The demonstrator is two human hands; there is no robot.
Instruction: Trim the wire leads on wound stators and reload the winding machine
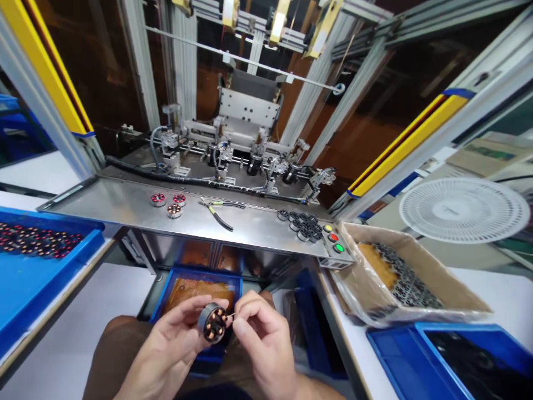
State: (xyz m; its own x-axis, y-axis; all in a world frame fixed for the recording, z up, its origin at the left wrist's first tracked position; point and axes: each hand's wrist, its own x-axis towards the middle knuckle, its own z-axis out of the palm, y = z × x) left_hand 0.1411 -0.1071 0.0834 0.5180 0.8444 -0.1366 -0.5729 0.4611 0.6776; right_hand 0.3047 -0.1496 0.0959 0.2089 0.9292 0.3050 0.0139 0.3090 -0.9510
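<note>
A round black motor stator with copper windings (215, 323) is gripped by my left hand (172, 339), its wound face turned toward me. My right hand (264, 336) pinches a thin copper wire end (232, 315) at the stator's right side. Both hands are above my lap, in front of a blue bin (238, 283) holding brownish material. On the metal ledge (125, 203) beyond lie a pair of pliers with green-black handles (219, 215) and three wound stators (174, 210), two of them with red parts.
Several dark unwound cores (306, 226) sit beside red, green and yellow buttons (333, 237). A winding machine (245, 155) stands behind the ledge. At left is a blue tray (37, 289) of wound stators; at right, a lined carton (453, 289) of cores and a white fan (464, 210).
</note>
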